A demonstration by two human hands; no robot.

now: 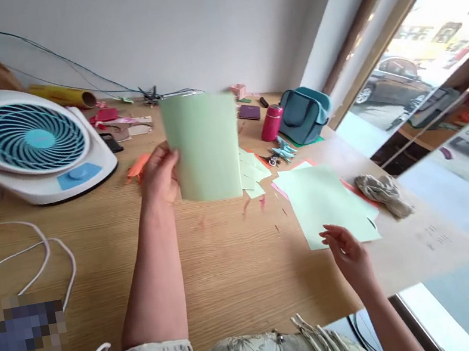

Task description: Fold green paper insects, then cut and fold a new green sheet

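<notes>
My left hand (159, 173) grips a light green paper sheet (206, 147) by its left edge and holds it upright above the wooden table (214, 264). My right hand (348, 255) hovers with fingers loosely spread over the near edge of a stack of light green sheets (325, 205) lying flat at the right. Small cut green paper pieces (253, 173) lie behind the raised sheet.
A white desk fan (31, 141) stands at the left with white cables (27, 260) trailing from it. A pink bottle (271, 122), a teal bag (304, 115), scissors (280, 152) and a crumpled cloth (383, 193) sit toward the right. A window runs along the right side.
</notes>
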